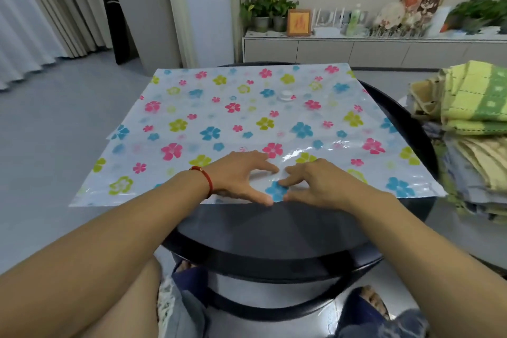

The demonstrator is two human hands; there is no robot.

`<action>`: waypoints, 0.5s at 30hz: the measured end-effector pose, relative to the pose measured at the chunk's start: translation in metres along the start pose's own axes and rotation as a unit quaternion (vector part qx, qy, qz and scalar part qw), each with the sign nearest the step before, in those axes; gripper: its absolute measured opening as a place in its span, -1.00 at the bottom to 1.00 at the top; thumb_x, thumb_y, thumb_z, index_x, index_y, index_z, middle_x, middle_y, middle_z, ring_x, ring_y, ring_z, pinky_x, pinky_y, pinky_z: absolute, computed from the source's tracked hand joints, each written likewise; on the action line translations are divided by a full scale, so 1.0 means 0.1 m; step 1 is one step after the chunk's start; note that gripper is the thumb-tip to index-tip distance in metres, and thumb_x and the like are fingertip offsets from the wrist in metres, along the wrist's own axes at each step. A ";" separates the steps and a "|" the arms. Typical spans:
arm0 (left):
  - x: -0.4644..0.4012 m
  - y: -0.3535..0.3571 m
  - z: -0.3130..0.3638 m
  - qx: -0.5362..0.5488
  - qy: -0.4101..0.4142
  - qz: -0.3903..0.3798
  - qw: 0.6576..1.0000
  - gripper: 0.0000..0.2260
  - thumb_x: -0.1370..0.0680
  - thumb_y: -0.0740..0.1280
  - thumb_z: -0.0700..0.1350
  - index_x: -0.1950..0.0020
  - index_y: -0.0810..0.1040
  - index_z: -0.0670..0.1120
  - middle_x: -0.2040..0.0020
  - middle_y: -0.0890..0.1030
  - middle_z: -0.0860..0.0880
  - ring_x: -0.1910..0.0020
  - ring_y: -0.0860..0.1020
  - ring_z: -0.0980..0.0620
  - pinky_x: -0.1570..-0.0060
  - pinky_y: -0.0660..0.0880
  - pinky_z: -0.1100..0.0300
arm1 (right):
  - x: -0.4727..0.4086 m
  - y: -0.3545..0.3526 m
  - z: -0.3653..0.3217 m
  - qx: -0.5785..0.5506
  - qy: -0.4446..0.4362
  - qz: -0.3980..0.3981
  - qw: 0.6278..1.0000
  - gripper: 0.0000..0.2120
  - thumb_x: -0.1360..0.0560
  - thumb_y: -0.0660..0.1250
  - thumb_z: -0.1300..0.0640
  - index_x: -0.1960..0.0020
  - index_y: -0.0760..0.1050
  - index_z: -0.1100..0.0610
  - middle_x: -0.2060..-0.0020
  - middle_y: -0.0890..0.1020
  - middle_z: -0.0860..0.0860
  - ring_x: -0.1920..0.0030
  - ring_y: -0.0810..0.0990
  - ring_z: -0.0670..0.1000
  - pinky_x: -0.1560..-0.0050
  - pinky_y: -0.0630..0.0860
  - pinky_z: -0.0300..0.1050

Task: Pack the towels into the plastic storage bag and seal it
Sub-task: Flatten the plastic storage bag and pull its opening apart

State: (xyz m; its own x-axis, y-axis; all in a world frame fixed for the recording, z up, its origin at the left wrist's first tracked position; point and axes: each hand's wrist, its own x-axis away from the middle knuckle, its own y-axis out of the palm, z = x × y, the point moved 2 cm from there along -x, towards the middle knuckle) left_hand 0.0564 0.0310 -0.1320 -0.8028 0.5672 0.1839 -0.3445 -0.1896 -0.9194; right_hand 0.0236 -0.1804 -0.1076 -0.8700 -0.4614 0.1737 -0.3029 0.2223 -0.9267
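Observation:
A large flat plastic storage bag printed with pink, blue and green flowers lies spread over a round dark table. A white valve cap sits on its far half. My left hand and my right hand rest side by side on the bag's near edge, fingers spread and pressing on the plastic, thumbs at the rim. A stack of folded towels, yellow-green on top, stands to the right of the table, apart from both hands.
The bag overhangs the table on the left and right. Beyond the table stand a low white sideboard with potted plants and frames, and a tall white air conditioner. My knees and slippered feet show below the table.

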 end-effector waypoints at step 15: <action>0.09 -0.16 0.27 -0.013 0.092 0.052 0.994 -0.80 -0.47 0.43 0.19 0.06 0.68 0.10 0.02 0.59 0.11 0.02 0.49 0.13 -0.08 0.49 0.04 | 0.03 0.00 -0.01 0.007 0.001 0.032 0.999 -0.67 -0.56 0.41 -0.09 -0.30 0.66 -0.09 -0.32 0.64 -0.02 -0.28 0.56 0.07 -0.30 0.47 0.01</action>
State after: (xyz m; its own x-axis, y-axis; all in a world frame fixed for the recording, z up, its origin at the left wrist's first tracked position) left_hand 0.0420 0.0176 -0.1064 -0.7296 0.6835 0.0225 -0.2498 -0.2357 -0.9392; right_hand 0.0206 -0.1815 -0.1063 -0.8882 -0.4450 0.1146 -0.2410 0.2388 -0.9407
